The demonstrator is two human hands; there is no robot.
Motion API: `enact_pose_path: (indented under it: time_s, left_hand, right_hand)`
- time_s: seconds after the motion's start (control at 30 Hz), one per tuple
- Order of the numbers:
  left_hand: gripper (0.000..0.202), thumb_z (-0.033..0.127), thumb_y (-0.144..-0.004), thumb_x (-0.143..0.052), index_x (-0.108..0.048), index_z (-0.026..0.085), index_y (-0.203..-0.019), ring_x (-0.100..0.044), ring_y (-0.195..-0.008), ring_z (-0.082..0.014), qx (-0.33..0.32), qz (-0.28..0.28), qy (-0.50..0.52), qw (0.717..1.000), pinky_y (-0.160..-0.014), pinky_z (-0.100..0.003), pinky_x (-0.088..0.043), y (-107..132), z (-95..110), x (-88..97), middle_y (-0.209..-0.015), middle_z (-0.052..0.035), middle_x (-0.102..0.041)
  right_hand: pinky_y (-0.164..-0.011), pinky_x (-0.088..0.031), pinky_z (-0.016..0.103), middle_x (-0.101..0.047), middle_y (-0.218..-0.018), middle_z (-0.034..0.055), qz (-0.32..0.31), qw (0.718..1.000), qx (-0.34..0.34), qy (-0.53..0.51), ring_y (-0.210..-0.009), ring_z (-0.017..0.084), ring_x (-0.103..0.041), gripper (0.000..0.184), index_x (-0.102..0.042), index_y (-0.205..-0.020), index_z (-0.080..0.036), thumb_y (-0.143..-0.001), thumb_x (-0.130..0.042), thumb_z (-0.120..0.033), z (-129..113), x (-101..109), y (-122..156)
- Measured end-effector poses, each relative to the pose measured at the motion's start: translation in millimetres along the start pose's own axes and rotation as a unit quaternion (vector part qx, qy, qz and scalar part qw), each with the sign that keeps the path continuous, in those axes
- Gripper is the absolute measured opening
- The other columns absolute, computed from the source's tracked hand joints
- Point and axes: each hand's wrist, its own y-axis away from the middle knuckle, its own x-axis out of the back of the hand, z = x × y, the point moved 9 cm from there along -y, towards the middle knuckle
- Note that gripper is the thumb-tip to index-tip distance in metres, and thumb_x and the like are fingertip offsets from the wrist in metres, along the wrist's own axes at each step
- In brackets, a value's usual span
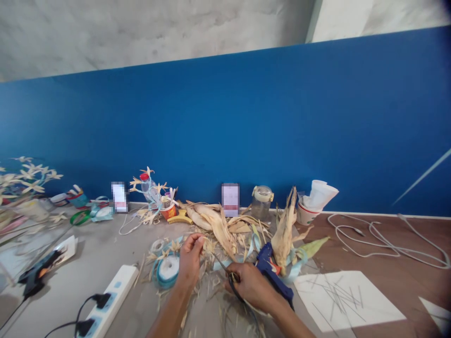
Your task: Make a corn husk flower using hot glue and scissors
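Fingers of the left hand [190, 258] are closed in a pinch, apparently on a pale husk strip [208, 245], lower centre of the frame. Scissors [220, 263] are gripped by the right hand [252, 284]. Trimming seems in hand; careful blade alignment is called for.

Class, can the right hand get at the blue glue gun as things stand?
Probably yes: the blue glue gun lies close beside the right hand, nothing evident between, but the scissors it holds would likely need putting down first.
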Motion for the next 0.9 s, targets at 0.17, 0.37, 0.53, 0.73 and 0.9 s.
enact_pose_path:
  time_s: [0.17, 0.37, 0.53, 0.73, 0.9]
  left_hand:
    - [0.024, 0.041, -0.073, -0.066, -0.063, 0.018, -0.081, -0.046, -0.056, -0.0111, -0.059, -0.005, -0.052, 0.997, -0.054, -0.022, -0.038, 1, 9, 0.4, -0.061, 0.0036, -0.053]
    - [0.026, 0.043, -0.073, -0.065, -0.064, 0.018, -0.081, -0.048, -0.056, -0.0130, -0.034, -0.064, -0.111, 0.991, -0.054, -0.024, -0.038, 18, 2, -22.6, -0.061, 0.0027, -0.055]
    - [0.023, 0.040, -0.073, -0.064, -0.065, 0.018, -0.077, -0.050, -0.059, -0.0142, -0.027, -0.130, -0.119, 0.984, -0.058, -0.025, -0.040, 35, -1, -45.8, -0.064, 0.0010, -0.058]
    - [0.023, 0.041, -0.070, -0.066, -0.064, 0.018, -0.074, -0.048, -0.057, -0.0142, -0.006, -0.137, -0.113, 0.984, -0.057, -0.026, -0.039, 38, 0, -50.0, -0.062, 0.0016, -0.057]
    - [0.028, 0.039, -0.064, -0.072, -0.064, 0.018, -0.081, -0.052, -0.063, -0.0147, 0.044, -0.166, -0.074, 0.982, -0.059, -0.026, -0.041, 42, -4, -58.7, -0.071, -0.0004, -0.062]
  right_hand:
    - [-0.055, -0.034, 0.024, -0.054, -0.059, -0.0023, 0.096, 0.978, -0.023, -0.183, -0.055, 0.014, -0.048, 0.016, -0.063, -0.075, -0.018, -0.070, -0.063, -0.033, 23, 13, -9]
    - [-0.061, -0.043, 0.027, -0.061, -0.071, -0.0015, 0.137, 0.874, -0.008, -0.466, -0.062, 0.015, -0.055, 0.042, -0.060, -0.095, -0.021, -0.061, -0.077, -0.037, 18, 11, -11]
    - [-0.058, -0.042, 0.027, -0.057, -0.061, -0.0041, 0.169, 0.870, 0.003, -0.463, -0.055, 0.013, -0.051, 0.031, -0.061, -0.077, -0.021, -0.056, -0.079, -0.035, 21, 9, -15]
    - [-0.054, -0.043, 0.025, -0.057, -0.060, -0.0048, 0.184, 0.880, 0.025, -0.438, -0.053, 0.013, -0.050, 0.030, -0.061, -0.088, -0.020, -0.063, -0.073, -0.032, 15, 13, -12]
    - [-0.061, -0.047, 0.026, -0.067, -0.077, 0.0031, 0.230, 0.934, 0.034, -0.269, -0.064, 0.017, -0.059, 0.030, -0.060, -0.101, -0.017, -0.072, -0.059, -0.023, 4, 26, 0]
